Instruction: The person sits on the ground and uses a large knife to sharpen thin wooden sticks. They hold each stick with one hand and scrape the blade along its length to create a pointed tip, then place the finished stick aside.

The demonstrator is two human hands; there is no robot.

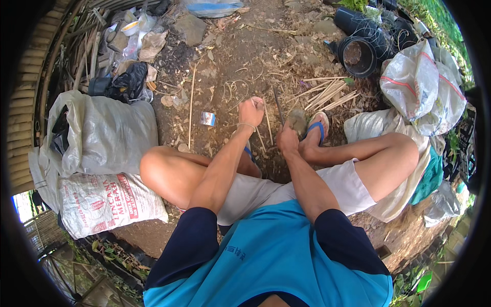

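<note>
My right hand [287, 139] is closed round the handle end of a knife [277, 104], whose narrow dark blade points away from me. Just left of it, my left hand [251, 110], with a thin band at the wrist, has its fingers curled at the upper end of a thin bamboo strip [268, 123]. Its grip is partly hidden by the hand itself. Another pale strip [261, 140] shows below that wrist. Beside my right hand is a greyish rounded stone [297, 119]. Several split bamboo sticks [326, 94] lie in a loose pile beyond my right foot.
A long stick [192, 107] and a small printed packet [207, 119] lie on the dirt ground [230, 50] among shavings. Stuffed sacks [115, 134] stand at left, with more sacks [414, 84] at right. Black plant pots [358, 57] lie at the upper right; litter [132, 38] is heaped at upper left.
</note>
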